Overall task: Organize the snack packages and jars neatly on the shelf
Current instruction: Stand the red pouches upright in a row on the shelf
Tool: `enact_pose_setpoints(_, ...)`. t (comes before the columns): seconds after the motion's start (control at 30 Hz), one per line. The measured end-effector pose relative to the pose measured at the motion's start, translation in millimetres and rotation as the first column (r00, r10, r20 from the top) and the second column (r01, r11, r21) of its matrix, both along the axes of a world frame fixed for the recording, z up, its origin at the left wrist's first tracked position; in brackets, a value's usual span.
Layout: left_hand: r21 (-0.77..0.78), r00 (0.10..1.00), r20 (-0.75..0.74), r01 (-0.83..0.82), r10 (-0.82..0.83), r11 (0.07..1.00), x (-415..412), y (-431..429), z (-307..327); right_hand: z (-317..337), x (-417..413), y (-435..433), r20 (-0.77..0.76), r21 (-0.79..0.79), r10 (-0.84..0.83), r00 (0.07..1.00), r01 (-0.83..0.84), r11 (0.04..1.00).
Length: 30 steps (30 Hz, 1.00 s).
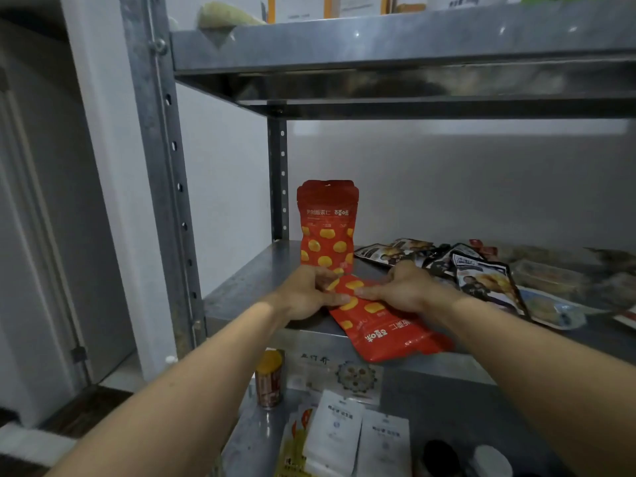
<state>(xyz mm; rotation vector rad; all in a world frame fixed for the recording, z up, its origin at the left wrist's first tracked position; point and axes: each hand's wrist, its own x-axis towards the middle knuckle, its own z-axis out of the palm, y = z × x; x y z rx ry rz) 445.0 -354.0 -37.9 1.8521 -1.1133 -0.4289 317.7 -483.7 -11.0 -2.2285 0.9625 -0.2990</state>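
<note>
Left hand (pixel 306 294) and right hand (pixel 409 290) both grip the far end of the flat red pouch (pixel 385 335), fingers and thumbs pinched on it. The pouch lies on the shelf (pixel 247 287), its near end overhanging the front edge. Upright red pouch (pixel 327 228) just beyond at 12 o'clock; dark packets (pixel 481 277) at 2 o'clock.

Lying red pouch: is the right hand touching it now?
Touching. In the head view the right hand grips the lying red pouch, its thumb flat on the printed face.
</note>
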Motion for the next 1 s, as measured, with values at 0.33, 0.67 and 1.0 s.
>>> enact_pose_setpoints(0.33,-0.067,0.993,-0.095,0.06,-0.066,0.996,-14,9,8,19,-19,15,0.151,-0.263,0.239,0.959,-0.194,0.945)
enact_pose_setpoints(0.67,-0.219,0.996,-0.066,0.052,-0.067,0.974,-13,25,8,33,-26,38,0.06,-0.534,0.314,0.948,-0.235,0.812)
enact_pose_setpoints(1.0,-0.505,0.901,-0.4,-0.368,0.166,0.781,-11,28,-4,10,-33,39,0.699,-0.273,-0.161,0.697,0.468,0.84)
